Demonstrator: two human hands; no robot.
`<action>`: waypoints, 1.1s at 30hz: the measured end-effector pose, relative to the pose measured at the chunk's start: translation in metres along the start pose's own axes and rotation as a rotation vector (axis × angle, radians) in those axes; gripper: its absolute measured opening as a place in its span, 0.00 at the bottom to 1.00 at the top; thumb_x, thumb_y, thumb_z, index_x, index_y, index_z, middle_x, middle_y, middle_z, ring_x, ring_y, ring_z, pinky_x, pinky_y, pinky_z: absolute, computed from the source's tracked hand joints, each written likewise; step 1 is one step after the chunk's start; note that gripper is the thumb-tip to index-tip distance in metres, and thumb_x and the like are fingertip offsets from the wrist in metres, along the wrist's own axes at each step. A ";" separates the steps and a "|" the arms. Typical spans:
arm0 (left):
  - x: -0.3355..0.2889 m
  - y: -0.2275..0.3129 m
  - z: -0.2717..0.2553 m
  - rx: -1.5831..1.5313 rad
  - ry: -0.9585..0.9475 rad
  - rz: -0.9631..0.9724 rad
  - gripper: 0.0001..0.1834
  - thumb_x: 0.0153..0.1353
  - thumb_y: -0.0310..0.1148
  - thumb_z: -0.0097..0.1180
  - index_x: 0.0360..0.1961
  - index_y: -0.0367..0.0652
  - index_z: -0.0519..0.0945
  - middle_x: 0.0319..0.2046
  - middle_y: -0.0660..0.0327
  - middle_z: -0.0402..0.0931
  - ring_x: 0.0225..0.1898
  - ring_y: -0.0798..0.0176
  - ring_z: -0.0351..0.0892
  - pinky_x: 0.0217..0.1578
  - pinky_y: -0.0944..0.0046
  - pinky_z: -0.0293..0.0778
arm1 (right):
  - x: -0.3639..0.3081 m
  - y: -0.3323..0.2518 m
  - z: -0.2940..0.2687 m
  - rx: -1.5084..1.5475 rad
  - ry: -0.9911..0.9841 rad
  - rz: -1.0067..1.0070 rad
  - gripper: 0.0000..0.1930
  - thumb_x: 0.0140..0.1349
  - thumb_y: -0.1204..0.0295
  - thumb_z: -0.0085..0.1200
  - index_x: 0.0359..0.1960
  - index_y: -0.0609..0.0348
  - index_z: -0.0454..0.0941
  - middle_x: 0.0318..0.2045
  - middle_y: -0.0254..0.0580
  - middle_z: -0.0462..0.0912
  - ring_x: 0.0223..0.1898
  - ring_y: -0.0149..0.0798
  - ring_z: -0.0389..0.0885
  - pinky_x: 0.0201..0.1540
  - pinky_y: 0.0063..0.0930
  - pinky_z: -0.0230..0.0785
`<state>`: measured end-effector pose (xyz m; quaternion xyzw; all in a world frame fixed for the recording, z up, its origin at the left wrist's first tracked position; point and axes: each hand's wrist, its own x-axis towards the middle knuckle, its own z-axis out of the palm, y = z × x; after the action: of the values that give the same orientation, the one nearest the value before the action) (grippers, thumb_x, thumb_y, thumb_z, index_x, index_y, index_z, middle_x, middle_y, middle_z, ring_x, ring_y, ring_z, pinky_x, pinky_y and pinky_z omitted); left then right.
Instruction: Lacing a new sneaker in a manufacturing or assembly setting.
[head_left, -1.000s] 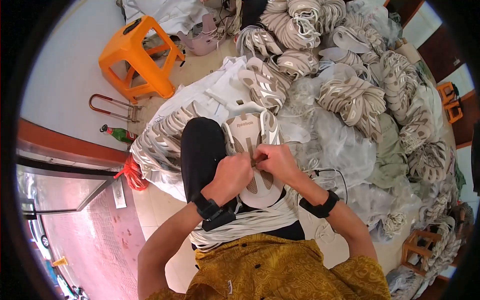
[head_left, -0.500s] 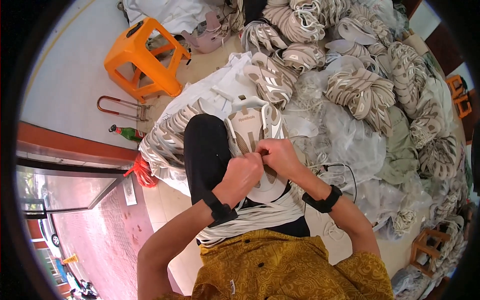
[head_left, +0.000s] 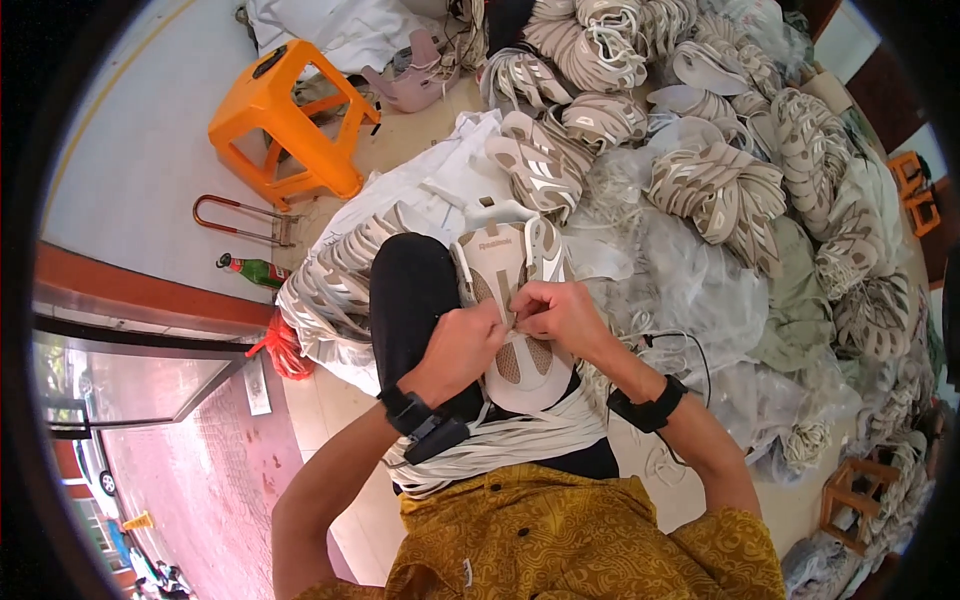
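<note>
**Shoe upper being worked on the lap**

The left hand [head_left: 462, 345] and right hand [head_left: 560, 312] are both closing in a pinch on the middle of a white and beige shoe upper [head_left: 510, 300], which is lying across the person's lap. It is looking light, soft and floppy; gripping at the stiffer central strip seems best. Its long axis is running away from the body, tongue end pointing outward toward the heaped uppers [head_left: 715, 190].

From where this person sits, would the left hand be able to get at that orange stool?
Probably not without leaning. The left hand is pinched on the white shoe upper in the lap, and the orange stool stands well off, beyond a stack of white cut pieces.
</note>
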<state>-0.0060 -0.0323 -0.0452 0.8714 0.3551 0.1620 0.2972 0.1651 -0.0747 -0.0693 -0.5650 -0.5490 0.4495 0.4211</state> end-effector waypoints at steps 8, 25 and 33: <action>-0.020 0.025 -0.047 -0.212 -0.049 -0.222 0.08 0.55 0.29 0.51 0.24 0.36 0.71 0.14 0.64 0.70 0.16 0.74 0.72 0.18 0.74 0.68 | -0.007 -0.027 0.013 -0.482 0.066 -0.563 0.06 0.41 0.72 0.57 0.21 0.59 0.76 0.21 0.37 0.74 0.24 0.36 0.75 0.25 0.26 0.67; -0.049 0.013 -0.013 -0.406 0.219 -0.001 0.10 0.54 0.24 0.47 0.37 0.31 0.73 0.37 0.60 0.74 0.37 0.64 0.74 0.38 0.67 0.70 | -0.036 -0.126 0.068 -0.171 -0.125 -0.836 0.14 0.42 0.70 0.57 0.33 0.56 0.75 0.29 0.37 0.74 0.34 0.39 0.74 0.39 0.34 0.65; -0.045 -0.026 -0.180 -0.132 0.571 -0.342 0.18 0.63 0.42 0.37 0.38 0.40 0.73 0.33 0.61 0.74 0.37 0.67 0.73 0.36 0.67 0.70 | -0.026 -0.007 0.024 -0.652 0.123 -0.500 0.30 0.36 0.76 0.59 0.48 0.58 0.67 0.42 0.41 0.69 0.47 0.44 0.65 0.48 0.36 0.58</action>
<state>-0.1395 0.0229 0.0739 0.6977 0.5538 0.3698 0.2644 0.1399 -0.1013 -0.0671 -0.5439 -0.7566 0.1015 0.3485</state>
